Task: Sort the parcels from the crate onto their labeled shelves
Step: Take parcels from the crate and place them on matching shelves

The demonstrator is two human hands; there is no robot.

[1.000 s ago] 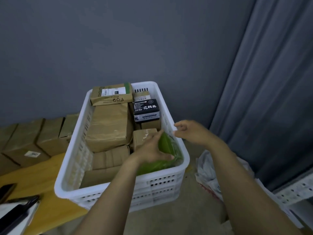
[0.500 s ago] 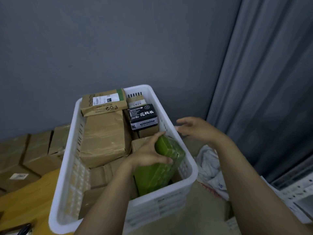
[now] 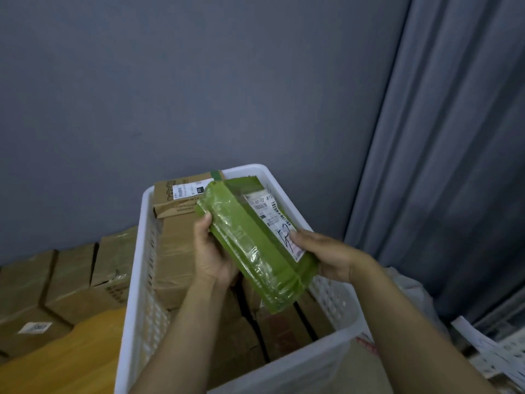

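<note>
The person holds a green taped parcel (image 3: 255, 245) in both hands above the white plastic crate (image 3: 136, 280). The left hand (image 3: 211, 251) grips its left edge, fingers (image 3: 205, 223) wrapped around the side; the right hand (image 3: 329, 257) clasps its right edge, thumb pressed on the white shipping label (image 3: 274, 220). The parcel tilts, label facing up. Below the fingers, brown cardboard parcels (image 3: 176, 260) fill the crate; beyond them lies a labeled carton (image 3: 181, 197). More cardboard boxes (image 3: 56, 282) sit left of the crate.
</note>
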